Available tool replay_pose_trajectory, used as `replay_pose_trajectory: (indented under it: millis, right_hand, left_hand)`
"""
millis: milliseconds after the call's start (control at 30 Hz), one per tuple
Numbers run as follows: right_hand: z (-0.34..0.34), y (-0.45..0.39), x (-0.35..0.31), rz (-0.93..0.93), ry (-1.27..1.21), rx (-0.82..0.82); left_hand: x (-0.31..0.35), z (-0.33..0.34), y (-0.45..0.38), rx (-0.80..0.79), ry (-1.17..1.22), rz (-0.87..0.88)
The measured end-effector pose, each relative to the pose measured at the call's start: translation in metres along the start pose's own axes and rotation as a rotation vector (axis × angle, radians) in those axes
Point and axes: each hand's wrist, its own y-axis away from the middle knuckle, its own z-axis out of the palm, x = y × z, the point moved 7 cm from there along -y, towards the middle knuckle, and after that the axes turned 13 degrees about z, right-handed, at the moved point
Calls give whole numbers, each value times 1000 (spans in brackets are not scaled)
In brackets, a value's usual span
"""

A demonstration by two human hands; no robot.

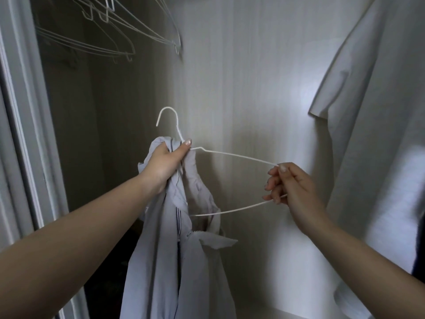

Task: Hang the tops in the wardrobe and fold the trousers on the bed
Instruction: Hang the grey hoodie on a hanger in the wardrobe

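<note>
A white wire hanger [232, 155] is held up inside the wardrobe, hook pointing up. My left hand [164, 163] grips the hanger's neck together with the bunched collar of a light grey-blue top [161, 261], which hangs down from it. The hanger's left end is inside the top. My right hand [291, 185] pinches the hanger's bare right end. A zip and a striped inner edge show on the top.
Several empty wire hangers [110, 31] hang at the upper left. A white t-shirt [372, 111] hangs at the right. The wardrobe's pale back wall [241, 77] is behind the hanger, and its door frame [20, 111] runs down the left.
</note>
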Motion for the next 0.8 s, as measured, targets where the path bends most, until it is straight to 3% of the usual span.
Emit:
replay_pose_trajectory:
  millis: [67, 167, 267, 367, 467, 567, 667, 733, 800]
  right_hand:
    - [6, 0, 4, 33, -30, -104]
    - [3, -7, 28, 331, -382, -272]
    - [-2, -1, 70, 576, -598, -213]
    - [22, 18, 117, 648, -197, -240]
    - [62, 26, 125, 381, 328, -390]
    - [105, 33, 117, 56, 727, -651]
    - [113, 44, 135, 87, 1081, -900]
    - [96, 41, 146, 100, 1279, -912]
    - [72, 30, 138, 28, 1373, -808]
  left_hand:
    - [-4, -1, 2, 31, 58, -35]
    - [-5, -3, 1, 49, 68, -38]
    - [-2, -4, 1, 64, 61, -34]
    - [1, -1, 1, 59, 58, -35]
    - [6, 13, 5, 6, 128, -31]
    - [8, 25, 8, -53, 187, -33]
    - [12, 17, 4, -29, 167, -18]
    - [8, 1, 0, 3, 109, -12]
    - [-3, -17, -2, 34, -29, -6]
